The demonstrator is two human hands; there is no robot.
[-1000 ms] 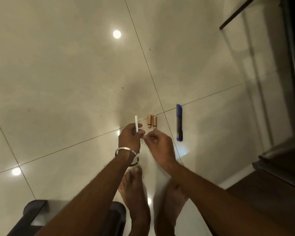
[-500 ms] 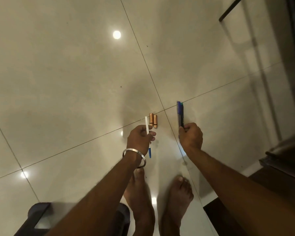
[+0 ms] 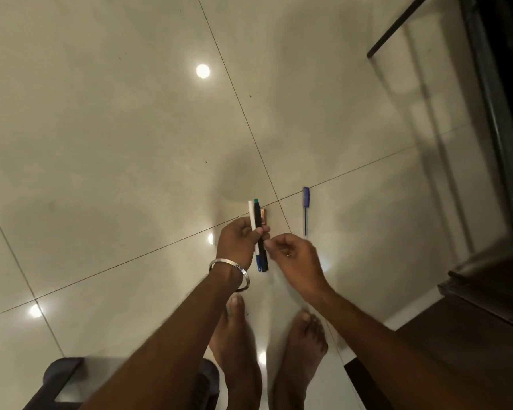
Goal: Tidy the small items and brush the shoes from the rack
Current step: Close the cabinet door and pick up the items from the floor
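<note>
From the head camera, looking down, a person stands barefoot on a glossy tiled floor [image 3: 131, 143] with both arms reaching forward.

The left hand [image 3: 239, 241] has its fingers and thumb curled round a small bundle held upright: a white pen [image 3: 253, 216] on the left and a black marker [image 3: 259, 229] with a green tip just beside it, the two touching along their length. A blue end [image 3: 259, 263] shows below the hand, next to the marker's lower end; which of the pieces it belongs to cannot be told. A metal bangle [image 3: 230, 269] circles the left wrist.

The right hand [image 3: 295, 258] is just to the right of the bundle, fingers loosely bent, with its fingertips [image 3: 268, 245] close to the marker's lower half. Whether they touch it or pinch anything cannot be told. A ring [image 3: 288, 255] glints on one finger.

Behind the bundle, on the floor, lies a copper-coloured battery [image 3: 265, 216], mostly hidden by the marker; only its right edge shows. Further right, well apart from the hands, a blue pen [image 3: 305, 210] lies on the floor, its cap pointing away from the person and its thin barrel toward them.

Both bare feet [image 3: 240, 344] are on the tiles below the hands. A dark stool [image 3: 61, 377] sits at the lower left edge. Dark wooden furniture [image 3: 486, 291] fills the right side, with a thin black bar [image 3: 394, 28] slanting at the upper right. Round ceiling lights [image 3: 202, 71] reflect in the tiles.
</note>
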